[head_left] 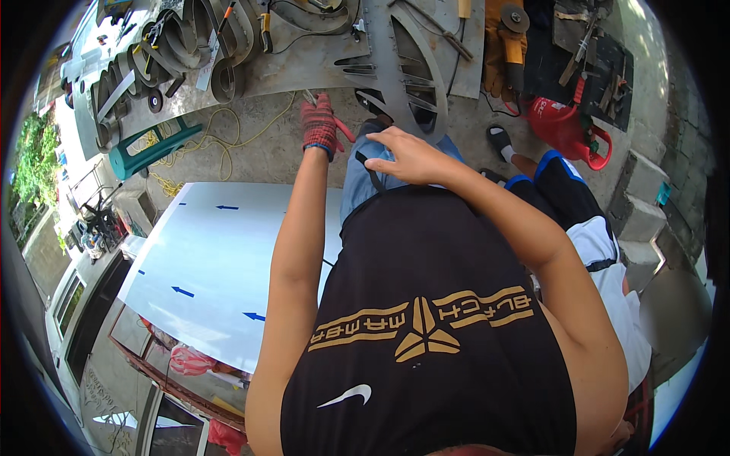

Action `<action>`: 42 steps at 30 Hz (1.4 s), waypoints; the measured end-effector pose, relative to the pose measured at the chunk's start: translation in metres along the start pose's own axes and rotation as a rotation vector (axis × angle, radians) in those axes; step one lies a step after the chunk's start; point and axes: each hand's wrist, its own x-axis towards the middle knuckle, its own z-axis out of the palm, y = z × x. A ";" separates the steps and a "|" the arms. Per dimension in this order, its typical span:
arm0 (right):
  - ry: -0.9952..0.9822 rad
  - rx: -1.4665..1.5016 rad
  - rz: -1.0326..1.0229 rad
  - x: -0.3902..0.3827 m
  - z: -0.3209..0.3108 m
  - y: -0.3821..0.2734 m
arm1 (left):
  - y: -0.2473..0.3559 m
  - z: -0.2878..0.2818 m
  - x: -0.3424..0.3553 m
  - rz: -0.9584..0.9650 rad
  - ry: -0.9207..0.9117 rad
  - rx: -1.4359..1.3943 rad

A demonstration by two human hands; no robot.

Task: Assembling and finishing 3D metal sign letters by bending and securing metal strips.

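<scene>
My left hand (319, 125), in a red knit glove with a blue cuff, reaches to the near edge of the metal-topped table (304, 68). Its fingers are closed around a small metallic piece (309, 97) whose kind I cannot make out. Bare and empty, my right hand (409, 156) hovers over the blue jeans (356, 180) with its fingers apart, close to a black strap (370, 173). Beyond that hand, a curved cut-out metal plate (411, 68) with pointed slots juts over the table's edge.
Curled metal strips (224, 80) and hand tools cover the table's left. An angle grinder (515, 38) and a red jerrycan (551, 121) are at the right, near another person (601, 243). A yellow cord (228, 137), a green bench (156, 148) and a white sheet (220, 258) are at left.
</scene>
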 end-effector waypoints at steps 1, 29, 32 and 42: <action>0.017 -0.003 0.046 -0.010 -0.006 0.005 | 0.005 -0.005 0.012 0.064 0.072 0.121; -0.046 -0.065 0.341 0.106 -0.071 0.027 | -0.041 0.087 0.022 0.136 0.136 -0.163; -0.087 -0.084 0.339 0.117 -0.068 0.032 | -0.039 0.092 0.024 0.080 0.191 -0.221; -0.138 -0.173 0.303 0.118 -0.079 0.042 | -0.036 0.092 0.030 0.092 0.030 -0.162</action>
